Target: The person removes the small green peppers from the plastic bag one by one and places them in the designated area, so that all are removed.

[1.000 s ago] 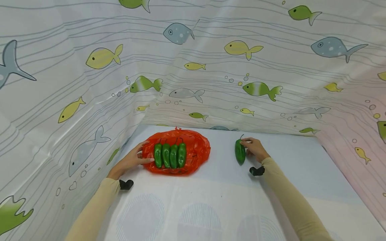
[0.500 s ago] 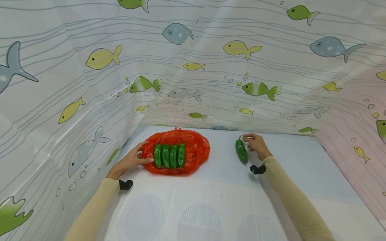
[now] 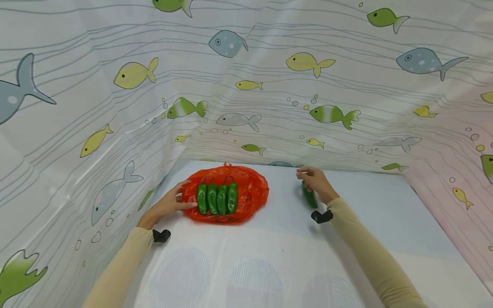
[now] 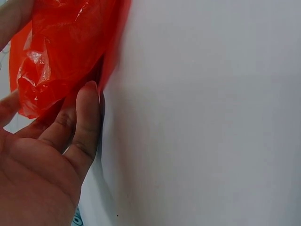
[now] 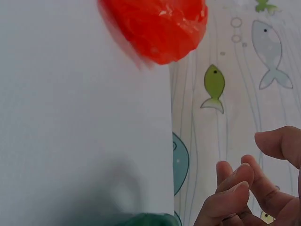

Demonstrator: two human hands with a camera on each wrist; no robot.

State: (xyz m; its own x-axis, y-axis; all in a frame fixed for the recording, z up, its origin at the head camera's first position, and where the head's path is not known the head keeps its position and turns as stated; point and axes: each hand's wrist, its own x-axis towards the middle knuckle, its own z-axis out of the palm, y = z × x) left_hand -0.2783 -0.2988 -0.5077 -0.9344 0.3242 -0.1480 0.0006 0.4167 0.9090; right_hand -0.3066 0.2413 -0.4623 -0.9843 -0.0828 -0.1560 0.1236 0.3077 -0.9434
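Several green chili peppers [image 3: 212, 199] lie side by side on a red plastic bag [image 3: 253, 188], stems pointing away. At the bag's left edge, my left hand [image 3: 168, 205] grips it, the thumb beside the leftmost pepper. The left wrist view shows the fingers [image 4: 87, 122] curled in under the crinkled bag. Further right, a single green chili pepper [image 3: 310, 199] lies on the table, partly hidden by my right hand [image 3: 316, 184] over its stem end. That hand holds nothing; its thumb and fingertips are apart in the right wrist view.
The white table [image 3: 262, 256] carries pale printed circles near the front. A fish-patterned curtain [image 3: 246, 98] rises behind it and along both sides. A small black wrist device [image 3: 322, 217] sits on the right forearm, another black device [image 3: 161, 235] on the left.
My right hand let go of the single pepper, which now lies slanted, drew back a little, then moved left over its stem end. The left hand and bag stay put.
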